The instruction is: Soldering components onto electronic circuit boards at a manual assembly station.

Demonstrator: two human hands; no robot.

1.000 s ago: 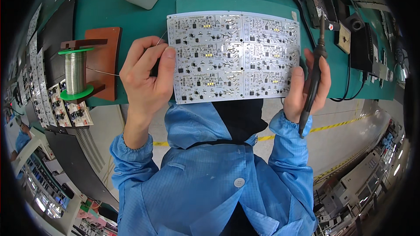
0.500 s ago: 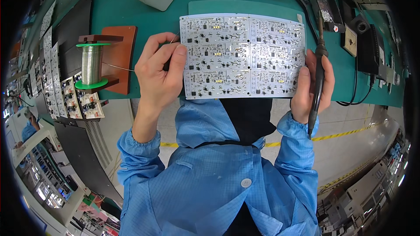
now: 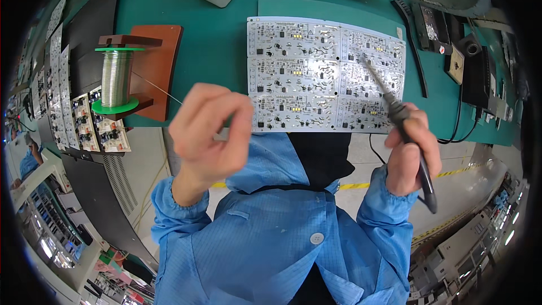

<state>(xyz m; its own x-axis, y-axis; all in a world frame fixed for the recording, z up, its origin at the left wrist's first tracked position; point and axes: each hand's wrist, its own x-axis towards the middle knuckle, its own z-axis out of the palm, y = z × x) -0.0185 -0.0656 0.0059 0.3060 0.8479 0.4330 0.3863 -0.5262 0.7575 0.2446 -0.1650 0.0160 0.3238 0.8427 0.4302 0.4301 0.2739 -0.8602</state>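
Seems to be lining up soldering: right hand (image 3: 415, 149) wrapped round iron (image 3: 398, 114), pointed over board (image 3: 293, 73) on green table (image 3: 212, 34), left hand (image 3: 206, 133) curled closed on wire (image 3: 158, 87); next likely calls for bringing wire to iron.

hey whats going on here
Someone at a green bench holds a soldering iron in the right hand, its tip over the right part of a white circuit board panel; contact is unclear. The left hand, fingers curled, is near the panel's left edge; thin wire runs to it from a spool.
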